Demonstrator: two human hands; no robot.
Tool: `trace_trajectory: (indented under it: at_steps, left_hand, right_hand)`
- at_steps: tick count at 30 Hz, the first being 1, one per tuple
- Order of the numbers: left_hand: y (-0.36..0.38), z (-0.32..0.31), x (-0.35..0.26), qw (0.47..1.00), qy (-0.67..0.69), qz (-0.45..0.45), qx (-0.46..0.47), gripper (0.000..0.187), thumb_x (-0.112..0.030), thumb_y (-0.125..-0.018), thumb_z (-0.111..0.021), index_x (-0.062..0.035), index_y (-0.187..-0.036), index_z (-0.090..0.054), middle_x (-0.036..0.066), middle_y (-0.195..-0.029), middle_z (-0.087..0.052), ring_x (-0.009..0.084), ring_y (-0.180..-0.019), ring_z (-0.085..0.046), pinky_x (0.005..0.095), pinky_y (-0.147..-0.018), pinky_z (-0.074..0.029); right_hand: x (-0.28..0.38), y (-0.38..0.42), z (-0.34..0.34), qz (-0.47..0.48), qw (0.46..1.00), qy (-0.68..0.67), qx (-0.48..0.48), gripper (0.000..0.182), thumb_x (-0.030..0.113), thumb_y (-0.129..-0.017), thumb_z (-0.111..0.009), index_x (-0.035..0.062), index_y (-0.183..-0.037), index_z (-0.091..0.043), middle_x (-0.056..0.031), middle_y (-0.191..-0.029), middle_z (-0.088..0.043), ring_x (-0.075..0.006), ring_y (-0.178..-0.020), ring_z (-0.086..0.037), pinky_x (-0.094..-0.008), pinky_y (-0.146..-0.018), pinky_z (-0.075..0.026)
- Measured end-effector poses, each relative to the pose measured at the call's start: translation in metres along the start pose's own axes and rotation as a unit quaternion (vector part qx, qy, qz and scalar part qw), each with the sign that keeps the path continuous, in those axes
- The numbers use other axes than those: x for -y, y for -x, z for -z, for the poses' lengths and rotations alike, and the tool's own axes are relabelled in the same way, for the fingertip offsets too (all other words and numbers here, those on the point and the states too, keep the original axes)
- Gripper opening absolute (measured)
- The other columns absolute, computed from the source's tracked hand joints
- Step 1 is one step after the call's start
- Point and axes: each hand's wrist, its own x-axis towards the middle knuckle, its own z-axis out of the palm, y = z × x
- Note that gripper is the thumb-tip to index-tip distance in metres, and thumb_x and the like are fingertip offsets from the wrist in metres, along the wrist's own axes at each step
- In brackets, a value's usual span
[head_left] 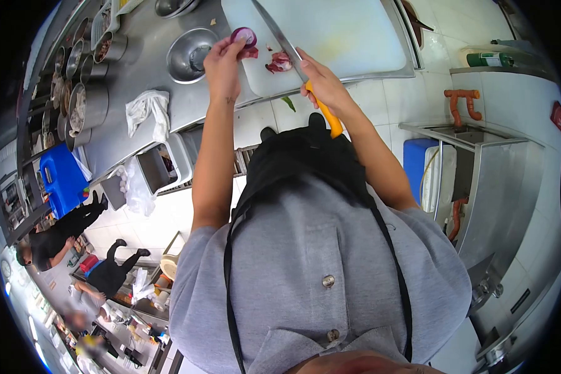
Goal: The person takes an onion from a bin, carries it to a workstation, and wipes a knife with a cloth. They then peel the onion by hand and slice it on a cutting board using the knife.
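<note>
Pinched in my left hand [221,65] is a cut red onion [245,37], its pale sliced face showing, with a flap of purple skin hanging below it. My right hand [323,81] grips a long knife [280,38] near where the steel blade meets its yellow handle. The blade points up and left over the white cutting board [355,50]. Onion peelings [279,62] lie on the board between my hands. Left of the onion, a steel bowl [190,57] stands on the counter; what is inside cannot be made out clearly.
A white cloth [148,114] lies on the steel counter [140,68]. Several metal containers [90,106] hold food at the left. A grey bin [179,163] hangs at the counter's front edge. Two other people [115,271] are farther off at lower left. A steel sink [474,134] stands right.
</note>
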Motion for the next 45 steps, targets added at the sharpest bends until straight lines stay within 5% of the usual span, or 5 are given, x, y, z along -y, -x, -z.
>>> trace_trajectory:
  at_steps: [6, 14, 22, 29, 45]
  left_hand:
    - [-0.057, -0.03, 0.012, 0.957, -0.285, 0.043, 0.023, 0.042, -0.016, -0.079, -0.073, 0.0082, -0.112, -0.062, 0.011, -0.093, -0.069, 0.0137, -0.071, -0.063, 0.0282, -0.064, -0.05]
    - [-0.044, -0.007, 0.018, 0.756, -0.551, -0.352, -0.039, 0.037, -0.024, -0.084, -0.067, 0.0046, -0.108, -0.066, 0.016, -0.096, -0.069, 0.0254, -0.094, -0.061, 0.0329, -0.073, -0.049]
    - [0.024, -0.038, 0.027, 0.946, -0.204, 0.015, 0.251, 0.026, -0.011, -0.092, -0.063, 0.0016, -0.114, -0.065, 0.007, -0.097, -0.067, 0.0101, -0.089, -0.062, 0.0233, -0.076, -0.048]
    - [0.027, -0.03, 0.031, 0.918, -0.28, -0.117, 0.255, 0.02, -0.005, -0.088, -0.066, 0.0044, -0.105, -0.068, 0.009, -0.098, -0.066, 0.0129, -0.087, -0.065, 0.0236, -0.076, -0.051]
    - [0.028, -0.036, 0.028, 0.977, -0.191, -0.002, 0.097, 0.019, -0.013, -0.082, -0.072, 0.0034, -0.093, -0.07, 0.007, -0.075, -0.068, 0.0101, -0.064, -0.061, 0.0223, -0.06, -0.047]
  right_hand:
    - [-0.013, -0.003, 0.018, -0.059, 0.982, -0.18, -0.005, 0.042, 0.041, -0.099, -0.041, 0.0079, -0.125, -0.046, -0.0143, -0.067, -0.059, -0.0113, -0.043, -0.047, -0.026, -0.041, -0.04]
    - [-0.028, -0.01, 0.041, -0.073, 0.945, -0.309, 0.075, 0.038, 0.047, -0.098, -0.037, 0.012, -0.107, -0.05, -0.0158, -0.066, -0.059, -0.0122, -0.041, -0.045, -0.026, -0.037, -0.038]
    - [-0.033, -0.01, 0.037, 0.0, 0.811, -0.508, 0.29, 0.054, 0.053, -0.099, -0.028, 0.0131, -0.129, -0.049, -0.011, -0.058, -0.048, -0.0103, -0.038, -0.039, -0.0242, -0.033, -0.038]
    - [-0.038, -0.011, 0.034, 0.006, 0.79, -0.52, 0.325, 0.056, 0.055, -0.099, -0.027, 0.0123, -0.128, -0.049, -0.012, -0.057, -0.048, -0.0107, -0.037, -0.039, -0.0247, -0.033, -0.038]
    - [-0.002, 0.013, 0.019, 0.001, 0.986, -0.156, 0.057, 0.034, 0.038, -0.099, -0.039, 0.0057, -0.104, -0.048, -0.0154, -0.064, -0.06, -0.0134, -0.04, -0.05, -0.0276, -0.037, -0.044]
